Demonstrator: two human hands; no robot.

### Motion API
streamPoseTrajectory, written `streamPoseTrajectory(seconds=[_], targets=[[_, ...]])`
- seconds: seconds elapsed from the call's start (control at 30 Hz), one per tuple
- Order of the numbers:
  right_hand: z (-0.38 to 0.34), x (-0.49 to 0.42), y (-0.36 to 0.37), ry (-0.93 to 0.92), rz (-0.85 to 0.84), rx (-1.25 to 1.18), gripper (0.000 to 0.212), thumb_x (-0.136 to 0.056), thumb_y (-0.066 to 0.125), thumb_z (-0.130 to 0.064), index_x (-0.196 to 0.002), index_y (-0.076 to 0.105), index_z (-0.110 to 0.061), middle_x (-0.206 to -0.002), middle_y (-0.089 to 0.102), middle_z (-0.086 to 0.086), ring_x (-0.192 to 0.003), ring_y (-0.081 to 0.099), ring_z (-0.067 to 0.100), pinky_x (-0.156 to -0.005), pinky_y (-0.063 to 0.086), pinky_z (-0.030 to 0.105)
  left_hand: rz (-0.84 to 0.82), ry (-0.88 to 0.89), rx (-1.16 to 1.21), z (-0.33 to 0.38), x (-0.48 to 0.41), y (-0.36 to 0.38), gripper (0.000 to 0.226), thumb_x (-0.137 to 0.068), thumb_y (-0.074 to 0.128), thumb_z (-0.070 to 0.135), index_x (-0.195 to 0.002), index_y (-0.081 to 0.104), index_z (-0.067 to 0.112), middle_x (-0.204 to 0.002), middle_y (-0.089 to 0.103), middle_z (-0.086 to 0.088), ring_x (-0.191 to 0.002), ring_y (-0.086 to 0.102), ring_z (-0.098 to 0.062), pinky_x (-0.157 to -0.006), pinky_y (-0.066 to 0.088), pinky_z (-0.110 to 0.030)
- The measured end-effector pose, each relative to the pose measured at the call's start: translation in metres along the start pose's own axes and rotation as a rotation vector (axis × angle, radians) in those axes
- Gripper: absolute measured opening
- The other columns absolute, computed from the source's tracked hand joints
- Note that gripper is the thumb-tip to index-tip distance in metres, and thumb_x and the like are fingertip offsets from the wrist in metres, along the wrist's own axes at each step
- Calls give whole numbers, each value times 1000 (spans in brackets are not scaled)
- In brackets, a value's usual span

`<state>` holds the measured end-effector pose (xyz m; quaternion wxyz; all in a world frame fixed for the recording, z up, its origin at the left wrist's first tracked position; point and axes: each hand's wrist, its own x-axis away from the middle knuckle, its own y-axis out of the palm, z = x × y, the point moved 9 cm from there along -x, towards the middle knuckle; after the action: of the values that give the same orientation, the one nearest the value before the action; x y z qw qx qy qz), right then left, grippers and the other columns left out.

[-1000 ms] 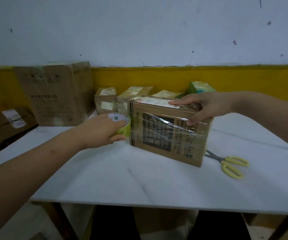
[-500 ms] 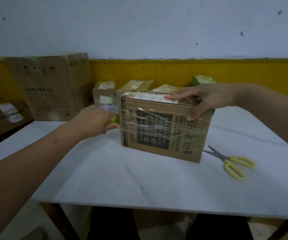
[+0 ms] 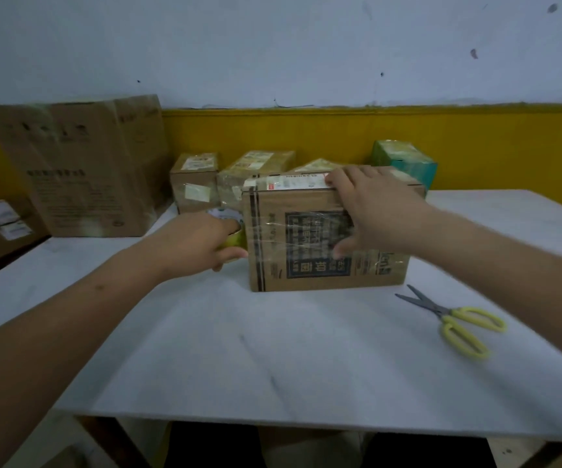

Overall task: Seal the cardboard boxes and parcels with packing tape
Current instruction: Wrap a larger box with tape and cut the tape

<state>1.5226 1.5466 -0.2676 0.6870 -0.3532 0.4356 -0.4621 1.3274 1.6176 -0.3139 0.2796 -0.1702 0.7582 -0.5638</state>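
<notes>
Head view hides most of the tape roll (image 3: 234,236) behind our left hand (image 3: 198,244), which grips it at the left edge of the cardboard box (image 3: 306,265), mid-table. Open table (image 3: 273,366) spreads before the box, with the scissors (image 3: 458,322) near its right. Our right hand (image 3: 370,211), fingers flat, now drapes over the box's front rather than its top.

1. The left hand (image 3: 195,246) gripping the roll (image 3: 231,235) covers most of it; only a yellow-green edge and a bit of white show.
2. Just right of that grip, the right hand (image 3: 370,211) hides part of the box's (image 3: 273,265) print.
3. Beyond the grip, the box partly hides the parcels (image 3: 193,184).
4. The carton (image 3: 80,170) left of the grip is blurred and its print unreadable.
</notes>
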Motion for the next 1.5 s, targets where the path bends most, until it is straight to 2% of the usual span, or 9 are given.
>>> streamPoseTrajectory(seconds=[0.1, 0.3, 0.5, 0.57, 0.77, 0.93, 1.07, 1.27, 1.5], targets=[[0, -3, 5, 11, 168, -62, 106, -62, 75, -70, -143, 28, -20, -143, 42, 8, -131, 38, 30, -114, 27, 48, 22, -27, 31, 5, 2, -3, 56, -90, 37, 67, -101, 66, 21, -73, 57, 19, -81, 64, -11, -71, 51, -33], [25, -11, 15, -67, 122, -307, 100, -63, 72, -74, -142, 36, -25, -143, 43, 2, -132, 37, 26, -112, 24, 47, -148, -17, 106, 18, 12, 4, 62, -87, 62, 58, -137, 43, 25, -124, 56, 10, -105, 60, -16, -77, 40, -25], [6, -42, -34, 9, -47, -398, 89, -79, 11, -89, -113, 61, -23, -101, 62, 6, -87, 52, 20, -68, 35, 35, -246, -3, 84, 33, 15, 11, 28, -94, 57, 51, -97, 42, 28, -75, 67, 10, -71, 53, -9, -58, 35, -25], [-32, -61, -43, -19, -96, -361, 96, -76, 14, -92, -89, 60, -9, -78, 56, 8, -69, 50, 20, -60, 35, 34, -243, -5, 95, 36, 10, 8, 28, -94, 57, 50, -93, 44, 26, -73, 66, 9, -71, 53, -8, -58, 35, -24], [-58, -64, -28, 50, 92, -267, 70, -84, 52, -68, -121, 45, -8, -68, 45, -1, -63, 46, 19, -56, 34, 32, -204, 15, 80, 34, 7, -2, 32, -92, 59, 54, -107, 48, 27, -76, 57, 14, -77, 49, -8, -58, 31, -22], [-48, -42, -26, -69, 135, -364, 85, -88, 55, -55, -156, 19, -18, -94, 57, 0, -87, 53, 21, -67, 41, 29, -214, 109, -25, 50, 18, -5, 30, -95, 54, 52, -109, 53, 26, -89, 51, 10, -79, 45, -13, -67, 32, -26], [-46, -35, -27, -167, 152, -382, 73, -87, 54, -55, -150, 37, -23, -137, 56, 11, -121, 53, 29, -98, 47, 39, -186, 29, -84, 47, 17, -6, 35, -92, 54, 59, -88, 55, 24, -76, 53, 8, -73, 46, -16, -64, 41, -31], [-32, -15, -22, -235, 41, -520, 67, -88, 60, -51, -149, 37, -37, -151, 44, -2, -135, 42, 19, -113, 28, 27, -198, -197, -203, 9, 21, -17, 56, -89, 33, 74, -78, 54, 24, -64, 59, 8, -62, 55, -4, -53, 39, -24], [-16, 9, -18, -318, -151, -796, 66, -88, 72, -29, -143, 40, -50, -153, 32, -26, -140, 23, -12, -114, 19, 17, -95, 6, -180, 42, -8, -26, 41, -94, 38, 64, -75, 37, 28, -67, 32, 13, -57, 29, -3, -60, 38, -29]])
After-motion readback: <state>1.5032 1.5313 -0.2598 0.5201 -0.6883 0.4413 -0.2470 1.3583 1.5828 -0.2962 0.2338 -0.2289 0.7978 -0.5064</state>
